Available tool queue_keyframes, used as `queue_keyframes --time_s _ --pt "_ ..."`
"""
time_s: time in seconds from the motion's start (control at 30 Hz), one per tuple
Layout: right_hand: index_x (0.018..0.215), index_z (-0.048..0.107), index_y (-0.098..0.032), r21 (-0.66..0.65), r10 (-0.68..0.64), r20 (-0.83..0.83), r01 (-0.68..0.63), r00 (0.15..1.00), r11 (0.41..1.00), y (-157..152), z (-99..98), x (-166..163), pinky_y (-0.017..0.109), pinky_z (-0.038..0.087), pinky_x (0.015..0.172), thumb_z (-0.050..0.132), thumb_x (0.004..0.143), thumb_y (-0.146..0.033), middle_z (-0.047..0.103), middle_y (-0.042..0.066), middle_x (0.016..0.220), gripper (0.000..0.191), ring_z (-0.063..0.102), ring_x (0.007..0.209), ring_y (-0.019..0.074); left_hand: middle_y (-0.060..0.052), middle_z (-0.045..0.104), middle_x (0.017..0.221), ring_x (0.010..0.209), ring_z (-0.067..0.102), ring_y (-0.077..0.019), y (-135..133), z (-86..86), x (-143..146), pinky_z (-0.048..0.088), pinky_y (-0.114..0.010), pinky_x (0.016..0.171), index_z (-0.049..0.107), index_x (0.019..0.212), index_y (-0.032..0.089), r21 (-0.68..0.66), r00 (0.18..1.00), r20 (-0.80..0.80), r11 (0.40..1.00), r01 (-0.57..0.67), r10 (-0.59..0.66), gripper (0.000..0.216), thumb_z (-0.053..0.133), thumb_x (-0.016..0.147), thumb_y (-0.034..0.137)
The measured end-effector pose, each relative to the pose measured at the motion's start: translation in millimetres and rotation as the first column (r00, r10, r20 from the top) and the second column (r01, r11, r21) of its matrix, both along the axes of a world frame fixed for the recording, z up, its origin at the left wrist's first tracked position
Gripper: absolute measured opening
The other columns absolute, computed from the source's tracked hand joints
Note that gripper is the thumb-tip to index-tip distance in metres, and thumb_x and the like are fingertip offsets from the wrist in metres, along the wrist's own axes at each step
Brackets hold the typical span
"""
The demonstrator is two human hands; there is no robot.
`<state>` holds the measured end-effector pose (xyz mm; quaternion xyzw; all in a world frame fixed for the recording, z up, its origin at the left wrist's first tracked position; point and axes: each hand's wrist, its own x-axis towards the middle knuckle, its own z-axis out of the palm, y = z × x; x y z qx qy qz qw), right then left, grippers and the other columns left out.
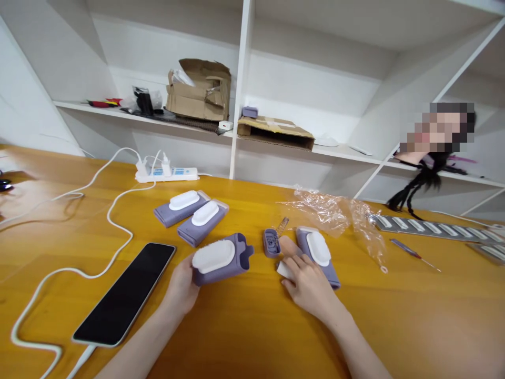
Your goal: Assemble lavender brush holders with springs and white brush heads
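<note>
My left hand [184, 287] is closed around a purple brush [236, 255] with a white oval bristle pad, held tilted just above the table. Its right end is open and hollow. My right hand [310, 281] rests low over the table, thumb and fingers pinching a small white piece [285, 270]. A flat beige piece [290, 246] lies at those fingertips; I cannot tell whether they grip it. Between the hands sits a purple end cap [270, 243] with its inside showing, and a metal coil spring [283, 226] leans behind it. Another purple brush [319, 250] lies beside my right hand.
Two similar brushes [205, 223] lie behind my left hand. A phone [125, 295] on a white cable is at left, near a power strip [177, 174]. Clear plastic wrap [323, 210], a screwdriver [408, 249] and metal strips [430, 227] lie right. Shelves hold cardboard boxes [201, 95].
</note>
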<state>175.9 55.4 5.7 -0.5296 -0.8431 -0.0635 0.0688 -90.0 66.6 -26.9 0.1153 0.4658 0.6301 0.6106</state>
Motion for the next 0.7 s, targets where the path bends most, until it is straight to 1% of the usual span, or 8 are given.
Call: queue_keyframes --time_s 0.13,0.3,0.37,0.47,0.6,0.7 --pt "0.097 0.055 -0.018 -0.016 -0.011 0.011 0.011 1.000 1.000 2.2 -3.9 0.4 0.036 0.039 0.082 0.050 0.076 -0.014 0.061 0.008 0.097 0.023 0.050 0.093 0.0250 -0.004 0.072 0.079 0.080 0.067 -0.0180 0.0 0.0 0.4 0.052 -0.028 0.074 0.065 0.099 0.013 0.006 1.000 0.009 1.000 -0.016 0.016 0.030 0.047 0.075 0.011" --pt "0.096 0.054 -0.018 -0.031 -0.013 0.004 0.013 1.000 0.999 2.7 -1.4 0.2 0.036 0.040 0.083 0.050 0.075 -0.012 0.061 0.009 0.102 0.022 0.052 0.097 0.0258 -0.004 0.071 0.078 0.081 0.066 -0.0200 -1.2 -1.5 -0.2 0.050 -0.028 0.075 0.067 0.087 0.012 0.038 0.999 -0.038 0.999 0.009 -0.008 0.024 0.053 0.068 0.012" --pt "0.095 0.055 -0.018 -0.034 -0.018 0.004 0.018 1.000 0.999 2.1 0.1 -0.3 0.036 0.040 0.082 0.050 0.075 -0.013 0.062 0.009 0.102 0.021 0.052 0.095 0.0259 -0.005 0.071 0.078 0.083 0.065 -0.0213 -1.8 -1.5 -0.5 0.049 -0.029 0.075 0.067 0.083 0.012 0.070 0.997 -0.076 0.997 0.030 -0.025 0.021 0.056 0.066 0.016" --pt "0.094 0.055 -0.018 -0.040 -0.024 0.003 0.024 1.000 0.999 1.5 0.7 -0.5 0.036 0.040 0.080 0.050 0.076 -0.015 0.062 0.009 0.099 0.019 0.053 0.092 0.0256 -0.005 0.071 0.080 0.085 0.064 -0.0224 -2.0 -2.1 -0.8 0.048 -0.030 0.075 0.067 0.083 0.012 0.101 0.988 -0.135 0.992 0.082 -0.068 0.023 0.061 0.065 0.025" --pt "0.098 0.055 -0.018 -0.036 -0.038 -0.001 0.038 0.999 0.999 1.5 -0.7 0.1 0.036 0.040 0.081 0.052 0.078 -0.020 0.062 0.008 0.098 0.021 0.052 0.092 0.0260 -0.004 0.070 0.080 0.082 0.063 -0.0207 -1.3 -5.8 -0.8 0.047 -0.026 0.071 0.065 0.077 0.016 0.086 0.977 -0.188 0.989 0.118 -0.100 0.024 0.064 0.064 0.036" --pt "0.097 0.056 -0.018 -0.028 -0.045 -0.011 0.045 0.999 0.999 1.1 -0.8 0.0 0.037 0.040 0.082 0.051 0.080 -0.024 0.061 0.008 0.096 0.018 0.052 0.091 0.0258 -0.004 0.070 0.079 0.079 0.063 -0.0198 -1.8 -7.0 -0.1 0.046 -0.025 0.067 0.065 0.074 0.017 0.068 0.968 -0.209 0.985 0.158 -0.141 0.024 0.066 0.062 0.037"
